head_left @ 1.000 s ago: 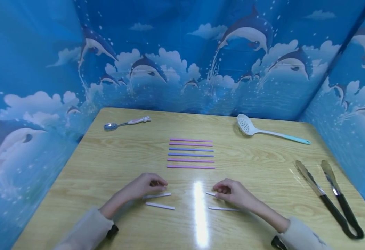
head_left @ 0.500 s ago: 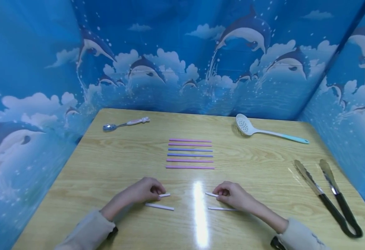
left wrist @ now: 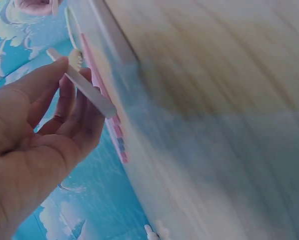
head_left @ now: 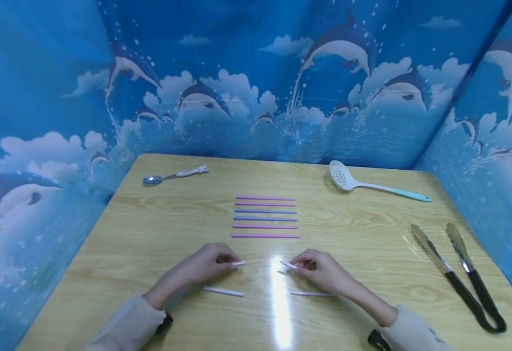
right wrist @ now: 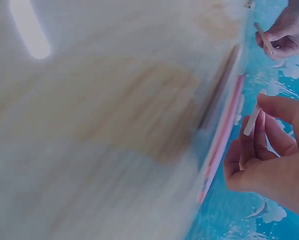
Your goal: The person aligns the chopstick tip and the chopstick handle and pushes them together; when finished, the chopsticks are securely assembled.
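Between thumb and fingertips, my left hand [head_left: 212,261] pinches a short white stick [left wrist: 84,87], raised over the table in the left wrist view. My right hand [head_left: 322,268] pinches a similar short white stick [right wrist: 252,120]; in the head view a shadow shows on the table just below its tip. The two hands face each other, with the bright reflection on the tabletop between them. Nearer the person lie two more white sticks, a left one [head_left: 223,291] and a right one [head_left: 311,293]. Beyond the hands, several longer pink and blue sticks [head_left: 265,236] lie in parallel rows.
A spoon [head_left: 172,175] with a pale handle lies at the back left of the wooden table [head_left: 150,224]. At the back right is a white skimmer [head_left: 343,176] with a turquoise handle end. Black-handled tongs [head_left: 462,295] rest spread along the right side. Dolphin-printed curtains surround the table.
My left hand has taken hold of its white stick and lifted it off the table. My right hand has also raised its stick, and both hands have moved inward and slightly away from the person.
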`<control>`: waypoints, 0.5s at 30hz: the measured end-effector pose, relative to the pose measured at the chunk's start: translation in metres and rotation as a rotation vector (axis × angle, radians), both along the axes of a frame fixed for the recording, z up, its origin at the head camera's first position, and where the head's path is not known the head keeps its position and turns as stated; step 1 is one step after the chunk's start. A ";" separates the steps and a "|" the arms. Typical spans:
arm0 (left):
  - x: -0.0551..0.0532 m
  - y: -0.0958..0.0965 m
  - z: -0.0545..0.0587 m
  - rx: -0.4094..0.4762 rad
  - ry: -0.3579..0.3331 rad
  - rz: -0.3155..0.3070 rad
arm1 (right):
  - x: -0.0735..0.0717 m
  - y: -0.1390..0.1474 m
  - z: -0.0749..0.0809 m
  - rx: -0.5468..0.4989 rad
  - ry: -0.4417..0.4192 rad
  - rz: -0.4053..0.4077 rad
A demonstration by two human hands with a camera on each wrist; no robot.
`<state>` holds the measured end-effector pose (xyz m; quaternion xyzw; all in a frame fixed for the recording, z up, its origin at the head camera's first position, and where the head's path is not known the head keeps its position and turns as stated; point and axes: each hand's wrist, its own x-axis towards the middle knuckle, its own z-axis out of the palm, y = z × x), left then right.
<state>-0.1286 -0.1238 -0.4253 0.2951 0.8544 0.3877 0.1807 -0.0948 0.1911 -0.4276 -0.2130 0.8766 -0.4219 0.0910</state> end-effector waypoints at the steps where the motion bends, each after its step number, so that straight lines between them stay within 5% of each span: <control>1: 0.000 0.002 0.001 0.010 0.008 -0.003 | 0.000 -0.003 0.002 -0.012 0.005 -0.003; 15: 0.000 0.023 0.010 0.107 -0.007 -0.017 | 0.000 -0.035 0.016 -0.085 -0.010 -0.004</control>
